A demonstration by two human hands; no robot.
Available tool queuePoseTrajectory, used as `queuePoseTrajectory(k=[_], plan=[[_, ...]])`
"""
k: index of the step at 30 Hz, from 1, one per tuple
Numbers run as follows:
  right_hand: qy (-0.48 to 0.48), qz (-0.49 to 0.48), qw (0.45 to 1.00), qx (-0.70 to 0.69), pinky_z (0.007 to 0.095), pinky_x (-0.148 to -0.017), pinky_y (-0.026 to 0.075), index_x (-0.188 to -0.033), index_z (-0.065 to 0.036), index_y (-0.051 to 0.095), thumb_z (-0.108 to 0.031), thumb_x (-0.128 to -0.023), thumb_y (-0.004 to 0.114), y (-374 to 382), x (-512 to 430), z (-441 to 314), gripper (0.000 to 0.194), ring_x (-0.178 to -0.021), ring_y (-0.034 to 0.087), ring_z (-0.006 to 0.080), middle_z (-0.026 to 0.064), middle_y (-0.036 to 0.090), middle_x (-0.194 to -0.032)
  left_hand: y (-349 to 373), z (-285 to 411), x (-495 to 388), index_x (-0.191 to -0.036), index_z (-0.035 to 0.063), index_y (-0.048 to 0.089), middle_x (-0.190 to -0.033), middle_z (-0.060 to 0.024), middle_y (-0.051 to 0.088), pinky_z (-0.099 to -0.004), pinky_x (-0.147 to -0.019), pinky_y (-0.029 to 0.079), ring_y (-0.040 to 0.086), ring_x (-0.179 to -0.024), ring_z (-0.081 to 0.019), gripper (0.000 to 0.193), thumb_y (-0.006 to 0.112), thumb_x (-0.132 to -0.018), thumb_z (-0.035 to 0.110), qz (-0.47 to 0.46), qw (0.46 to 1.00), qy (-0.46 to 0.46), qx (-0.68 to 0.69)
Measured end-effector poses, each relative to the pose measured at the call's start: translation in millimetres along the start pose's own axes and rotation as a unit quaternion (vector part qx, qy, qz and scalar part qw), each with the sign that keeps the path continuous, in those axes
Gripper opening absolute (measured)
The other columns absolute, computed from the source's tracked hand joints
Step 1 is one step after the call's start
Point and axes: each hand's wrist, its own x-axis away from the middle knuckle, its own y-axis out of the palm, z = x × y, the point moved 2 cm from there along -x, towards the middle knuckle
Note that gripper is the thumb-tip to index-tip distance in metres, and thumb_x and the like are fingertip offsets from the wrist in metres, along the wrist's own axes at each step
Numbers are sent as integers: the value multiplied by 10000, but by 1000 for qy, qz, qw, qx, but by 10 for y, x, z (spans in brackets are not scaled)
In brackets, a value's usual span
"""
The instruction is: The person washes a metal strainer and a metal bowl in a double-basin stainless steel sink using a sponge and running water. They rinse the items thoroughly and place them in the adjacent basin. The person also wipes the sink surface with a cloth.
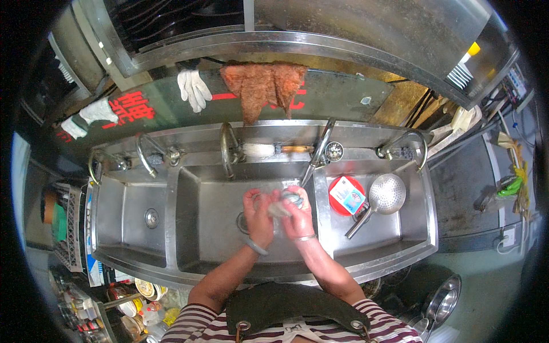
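Note:
Over the middle basin (pixel 227 253) of a stainless-steel sink, my two hands are close together. My right hand (pixel 300 216) grips a wet, crumpled bundle, apparently a pale cloth (pixel 279 209), with a blue-grey part showing at its fingers. My left hand (pixel 260 218) is blurred by motion and is against the same cloth from the left side. The spout of a metal faucet (pixel 319 148) points down just behind my right hand, and there is a blur of water around the fingers. The drain (pixel 242 223) is partly hidden behind my left hand.
In the right basin lie a perforated skimmer (pixel 387 194) and a red round container (pixel 339 206) with a printed packet (pixel 348 195) on it. A brush (pixel 259 149) rests on the back ledge. Above hang a brown rag (pixel 263 85) and a white glove (pixel 194 90).

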Motion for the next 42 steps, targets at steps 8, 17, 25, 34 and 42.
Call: queuePoseTrajectory(k=[8,17,25,34,42], plan=[[-348,-332,655,583,392,-769,442,-711,-73,488,-125,-662,633,509,384,29,161,-910,536,290,106,552,-949,-85,234,-376,-1086,110,521,-688,42,426,-251,-544,427,454,-622,-75,315,505,-936,387,-283,858,-428,2],[-136,-538,451,699,400,-778,415,-928,-76,525,-191,-780,541,-260,489,720,189,-937,521,275,121,527,-876,-313,-446,-310,-843,110,598,-751,23,537,-298,-589,439,511,-640,-134,217,502,-921,287,-475,726,-290,-405],[-87,-505,424,747,404,-1004,374,-1170,-58,523,-182,-877,441,-1036,541,1329,328,-1210,456,307,145,519,-1269,-680,-1384,-155,-854,61,581,-887,-172,615,-454,-732,470,591,-812,-370,241,471,-873,275,-527,556,25,-643],[63,-501,434,746,390,-975,400,-1148,-89,544,-148,-825,517,-654,733,660,329,-1136,490,311,121,551,-1167,-630,-1054,65,-949,67,578,-852,-150,642,-424,-732,497,620,-795,-317,246,530,-866,293,-445,579,-107,-675],[-59,-214,639,736,390,-837,478,-1078,-80,537,28,-620,614,-526,853,-626,477,-973,552,330,112,539,-1004,-281,-467,351,-1091,101,527,-1028,-37,583,-300,-727,532,574,-925,-138,216,518,-932,247,-297,868,-268,-293]])
